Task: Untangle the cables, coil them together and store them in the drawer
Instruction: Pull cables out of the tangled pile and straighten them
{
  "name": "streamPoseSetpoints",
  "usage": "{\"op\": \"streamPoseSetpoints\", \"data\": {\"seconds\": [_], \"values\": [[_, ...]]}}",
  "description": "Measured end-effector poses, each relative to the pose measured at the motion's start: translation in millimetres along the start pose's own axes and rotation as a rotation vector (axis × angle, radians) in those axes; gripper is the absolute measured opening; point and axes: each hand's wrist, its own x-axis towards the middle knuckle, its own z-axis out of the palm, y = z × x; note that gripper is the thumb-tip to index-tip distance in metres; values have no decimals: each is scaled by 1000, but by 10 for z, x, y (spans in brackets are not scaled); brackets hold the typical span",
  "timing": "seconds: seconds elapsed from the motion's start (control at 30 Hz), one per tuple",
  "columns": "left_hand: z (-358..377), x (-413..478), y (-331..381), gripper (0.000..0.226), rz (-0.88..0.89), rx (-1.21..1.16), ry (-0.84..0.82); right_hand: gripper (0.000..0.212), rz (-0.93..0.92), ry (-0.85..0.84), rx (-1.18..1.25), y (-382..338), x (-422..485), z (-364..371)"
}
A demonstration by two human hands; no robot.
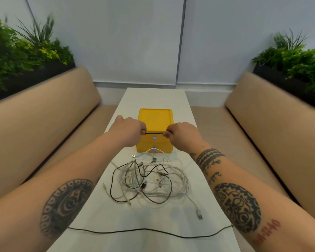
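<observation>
Your left hand and right hand pinch a thin black cable taut between them; it looks light and limp, best gripped near its plug ends.

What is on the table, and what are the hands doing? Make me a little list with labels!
grips: left grip and right grip each pinch a black cable, stretched straight between them
box: yellow drawer box on the table, drawers look shut
pile: tangled white and black cables in front of the box
near edge: another black cable stretch lying across the table
sides: tan benches, green plants
</observation>
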Motion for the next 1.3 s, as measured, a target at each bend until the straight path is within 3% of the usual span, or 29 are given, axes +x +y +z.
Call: {"op": "streamPoseSetpoints", "data": {"seconds": [0.1,0.2,0.43,0.57,0.67,0.83,1.0,1.17,1.3], "values": [[-37,-22,7,33,4,-265,-140,35,-56,36,29,-17,-9,-91],[-68,-63,101,31,52,-483,-97,37,-123,75,20,-106,-25,-160],[-300,-107,-54,30,25,-287,208,31,-112,27,236,-5,-70,-335],[-357,-304,-302,26,-56,-212,272,32,-43,-13,211,221,-94,-363],[-293,-413,-433,26,-95,-213,257,32,12,-32,182,270,-94,-286],[-233,-406,-588,30,-148,-198,49,31,-17,-7,160,100,-85,-198],[-179,-321,-413,35,-51,-458,-154,30,-101,39,112,-196,-54,-256],[-124,-291,-465,33,14,-384,21,32,-112,-7,85,-360,-61,-201],[-144,-437,-854,27,-51,-293,145,30,12,-58,173,-133,-117,-31]]}}
